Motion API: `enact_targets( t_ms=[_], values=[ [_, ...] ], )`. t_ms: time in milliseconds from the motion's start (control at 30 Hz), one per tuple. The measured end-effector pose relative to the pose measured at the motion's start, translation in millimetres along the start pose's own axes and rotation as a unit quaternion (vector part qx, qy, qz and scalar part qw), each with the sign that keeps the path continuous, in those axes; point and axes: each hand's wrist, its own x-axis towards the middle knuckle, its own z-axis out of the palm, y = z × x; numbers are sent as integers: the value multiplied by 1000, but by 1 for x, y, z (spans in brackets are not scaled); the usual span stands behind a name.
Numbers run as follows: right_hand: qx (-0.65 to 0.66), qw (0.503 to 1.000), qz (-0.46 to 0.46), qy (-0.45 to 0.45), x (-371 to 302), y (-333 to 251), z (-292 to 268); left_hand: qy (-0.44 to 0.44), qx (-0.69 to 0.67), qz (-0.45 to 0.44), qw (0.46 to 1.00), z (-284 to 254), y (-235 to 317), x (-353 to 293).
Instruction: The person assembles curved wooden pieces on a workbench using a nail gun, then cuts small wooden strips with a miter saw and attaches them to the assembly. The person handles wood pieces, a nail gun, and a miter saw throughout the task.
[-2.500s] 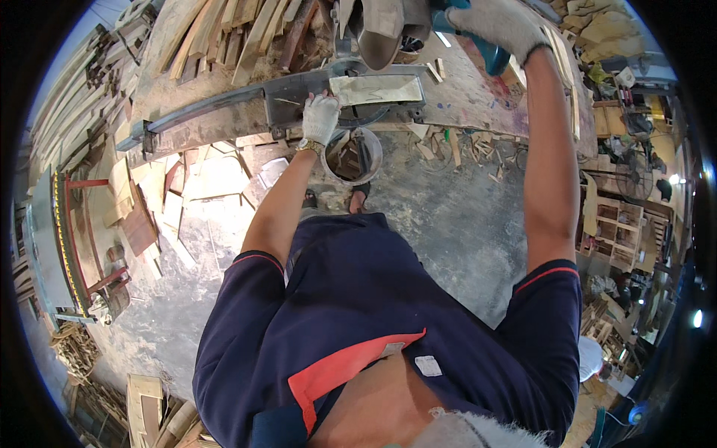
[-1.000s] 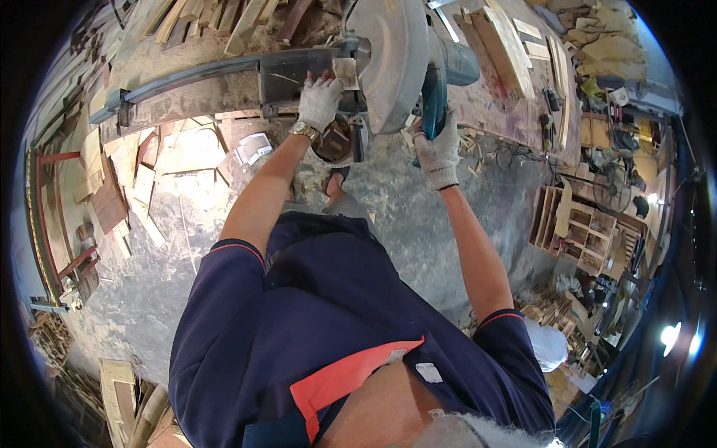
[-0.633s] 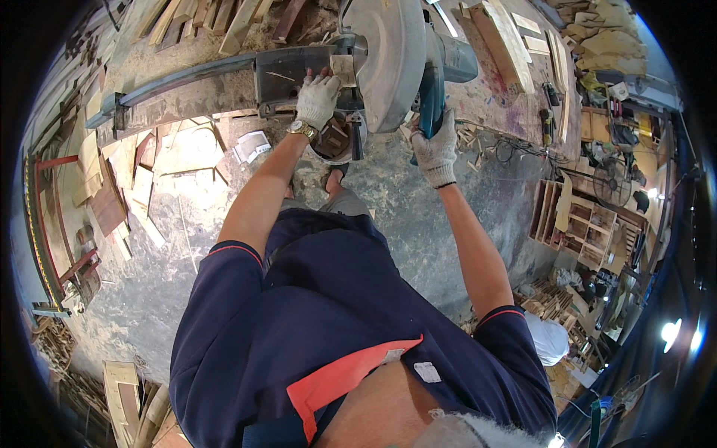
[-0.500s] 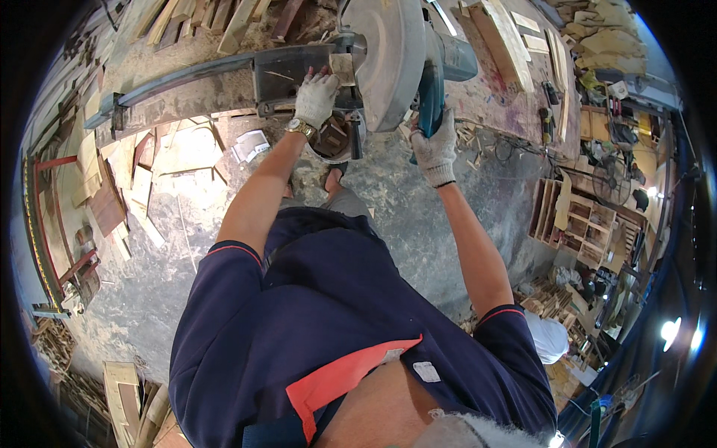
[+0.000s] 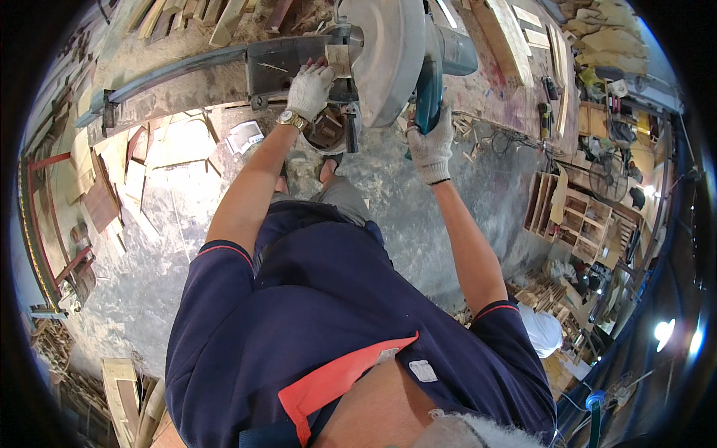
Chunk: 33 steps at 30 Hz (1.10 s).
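In a white knitted work glove with bare fingertips, my left hand holds a small wood block on the dark metal base of a miter saw. The block sits just left of the saw's big grey blade guard. My right hand, gloved the same way, is wrapped round the saw's teal handle. The guard hides the blade's cutting edge. Below my left hand, a round container holds brown wood offcuts.
A long metal rail runs left from the saw base. Wood strips lie on the workbench at the right, with more pieces behind the saw. Boards lie on the floor at left. A wooden shelf unit and a fan stand at right.
The whole view has shifted slightly, moving most things a little to the left. Both hands keep their places on the block and the handle.
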Motion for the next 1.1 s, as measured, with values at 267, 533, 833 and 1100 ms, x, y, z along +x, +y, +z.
enact_targets(
  t_ms=[267, 533, 833, 1100],
  values=[
    [-5, 1000, -7, 9, -3, -3, 4, 15, 10, 19, 1000, 1, -1, -1],
    [37, 999, 20, -14, -5, -3, 5, 25, 15, 11, 999, 2, 0, -2],
    [58, 998, 20, -16, -10, -1, 10, 36, 15, 11, 999, -1, 2, -2],
    [186, 981, 53, 24, -13, 23, 43, 3, 20, -13, 1000, -7, 5, -2]
  ],
)
